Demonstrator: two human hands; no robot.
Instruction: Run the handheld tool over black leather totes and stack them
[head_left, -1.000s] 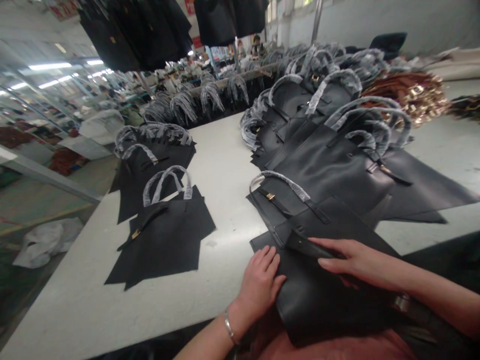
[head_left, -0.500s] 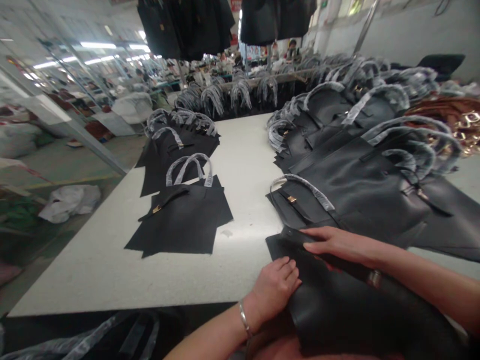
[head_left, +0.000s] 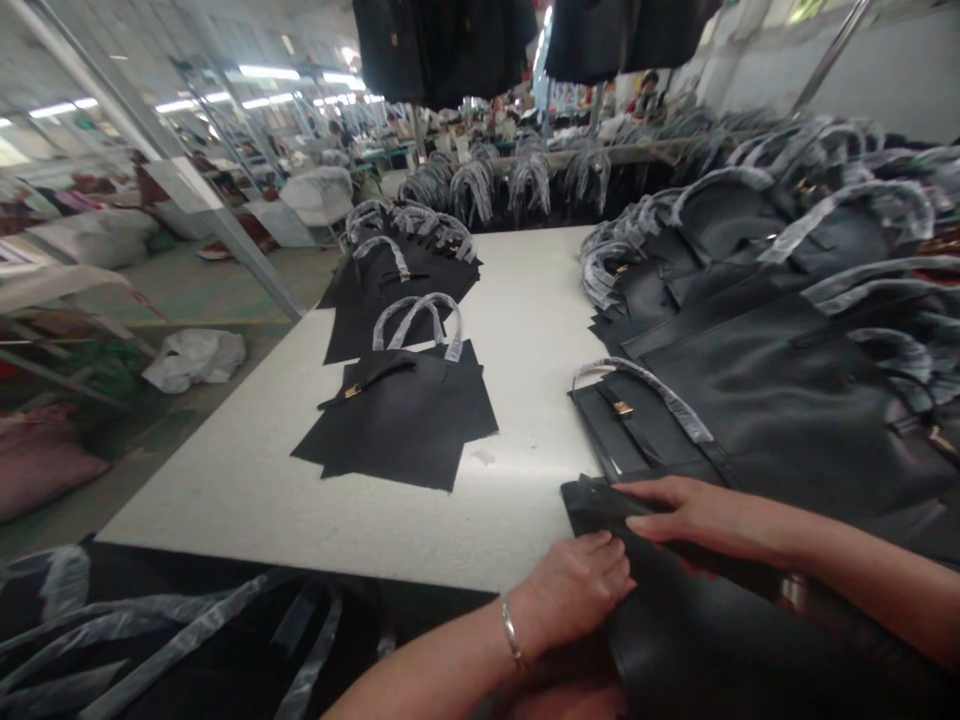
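Observation:
A black leather bag [head_left: 712, 650] lies across the table's near right edge, its lower part running out of the picture. My left hand [head_left: 581, 585], with a bracelet on the wrist, has its fingers curled over the bag's left edge. Higher up, my right hand [head_left: 697, 520] pinches a layer of the same leather between thumb and fingers. Some of its fingers are hidden under that layer. Just beyond my right hand rests another black bag panel [head_left: 637, 430] with a wrapped handle and a gold-coloured buckle.
On the white table [head_left: 525, 330], black bag panels [head_left: 405, 420] with plastic-wrapped handles lie at the left. A large pile of black bags [head_left: 787, 350] covers the right side. More wrapped handles [head_left: 172, 630] show below the near edge. A metal post [head_left: 225, 220] stands at the left.
My view has turned a little to the left, so the table and bags appear farther right. Both hands keep their hold on the bag; the leather by my right hand lies slightly flatter.

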